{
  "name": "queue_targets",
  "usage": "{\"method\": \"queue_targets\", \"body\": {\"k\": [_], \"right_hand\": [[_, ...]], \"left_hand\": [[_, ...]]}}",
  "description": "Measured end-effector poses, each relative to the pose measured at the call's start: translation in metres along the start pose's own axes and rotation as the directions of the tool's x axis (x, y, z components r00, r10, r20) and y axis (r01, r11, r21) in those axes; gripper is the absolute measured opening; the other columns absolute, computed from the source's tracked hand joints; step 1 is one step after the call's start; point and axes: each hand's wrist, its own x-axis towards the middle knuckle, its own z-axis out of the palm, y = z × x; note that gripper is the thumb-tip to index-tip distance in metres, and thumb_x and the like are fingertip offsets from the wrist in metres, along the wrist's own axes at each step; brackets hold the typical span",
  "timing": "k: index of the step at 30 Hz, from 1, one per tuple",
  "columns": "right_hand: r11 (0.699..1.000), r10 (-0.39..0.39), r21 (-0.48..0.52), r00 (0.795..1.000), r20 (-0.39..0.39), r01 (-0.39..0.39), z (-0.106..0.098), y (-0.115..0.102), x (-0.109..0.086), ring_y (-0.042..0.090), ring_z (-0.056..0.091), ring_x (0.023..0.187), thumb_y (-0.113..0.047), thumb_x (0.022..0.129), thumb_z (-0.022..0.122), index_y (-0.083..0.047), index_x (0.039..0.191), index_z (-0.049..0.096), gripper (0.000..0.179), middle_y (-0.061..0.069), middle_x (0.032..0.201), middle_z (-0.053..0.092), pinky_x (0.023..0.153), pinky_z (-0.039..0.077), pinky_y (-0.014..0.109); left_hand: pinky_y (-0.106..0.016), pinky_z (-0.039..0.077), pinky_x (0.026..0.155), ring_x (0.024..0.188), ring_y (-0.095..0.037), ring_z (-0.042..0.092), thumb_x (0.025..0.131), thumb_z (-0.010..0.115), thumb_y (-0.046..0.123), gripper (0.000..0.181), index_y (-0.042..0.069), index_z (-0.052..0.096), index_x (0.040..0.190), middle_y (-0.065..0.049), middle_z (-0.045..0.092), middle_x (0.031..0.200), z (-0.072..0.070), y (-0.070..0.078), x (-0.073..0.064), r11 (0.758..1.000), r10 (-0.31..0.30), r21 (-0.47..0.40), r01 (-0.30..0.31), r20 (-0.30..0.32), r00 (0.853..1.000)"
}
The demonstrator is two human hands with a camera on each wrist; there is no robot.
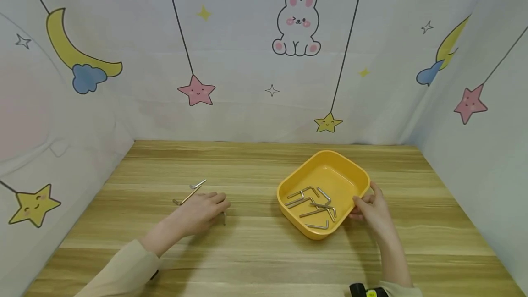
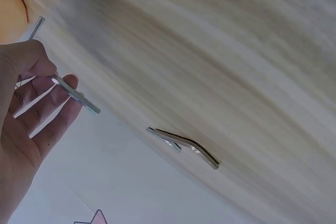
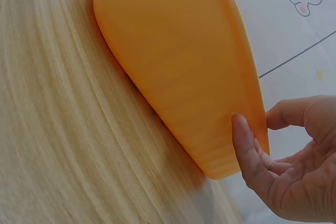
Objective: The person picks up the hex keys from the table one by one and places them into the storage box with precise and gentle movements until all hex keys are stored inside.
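Note:
My left hand (image 1: 202, 212) pinches an L-shaped hex key (image 2: 79, 97) between thumb and fingers, above the left part of the wooden table. In the left wrist view both ends of this key stick out from the grip. Just beyond that hand, two more hex keys (image 1: 187, 195) lie close together on the table. With thumb and fingers my right hand (image 1: 375, 210) grips the right side of a yellow plastic bin (image 1: 336, 175) at its rim. Several metal hex keys (image 1: 317, 210) lie loosely heaped in the near part of the bin.
The wooden table (image 1: 255, 265) meets a white fabric backdrop (image 1: 247, 118) printed with stars, moons and a rabbit at the back and both sides. A black device (image 1: 367, 290) sits at the right wrist, by the near edge of the view.

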Motion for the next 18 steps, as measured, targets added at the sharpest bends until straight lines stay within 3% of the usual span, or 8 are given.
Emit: {"method": "queue_targets", "body": {"k": [8, 18], "right_hand": [[1.0, 0.006, -0.008, 1.0, 0.001, -0.006, 0.0, 0.001, 0.0, 0.006, 0.061, 0.066, -0.005, 0.097, 0.047, -0.004, 0.152, -0.012, 0.081, 0.008, 0.096, 0.048, 0.07, 0.059, 0.029], [1.0, 0.011, 0.005, 1.0, -0.006, -0.011, 0.0, 0.001, 0.001, 0.005, 0.06, 0.065, -0.005, 0.097, 0.047, -0.005, 0.152, -0.012, 0.081, 0.006, 0.094, 0.047, 0.068, 0.058, 0.027]], "left_hand": [[-0.022, 0.041, 0.053, 0.069, -0.01, 0.052, 0.068, 0.075, 0.001, 0.035, 0.017, 0.056, 0.093, 0.005, 0.047, 0.081, -0.006, 0.01, 0.012, 1.0, 0.011, 0.018, -0.009, -0.066, 0.998], [-0.021, 0.044, 0.059, 0.071, -0.009, 0.048, 0.069, 0.07, -0.003, 0.034, 0.016, 0.055, 0.093, 0.005, 0.045, 0.083, -0.013, 0.029, 0.041, 0.998, 0.05, -0.029, -0.054, -0.131, 0.99]]}}
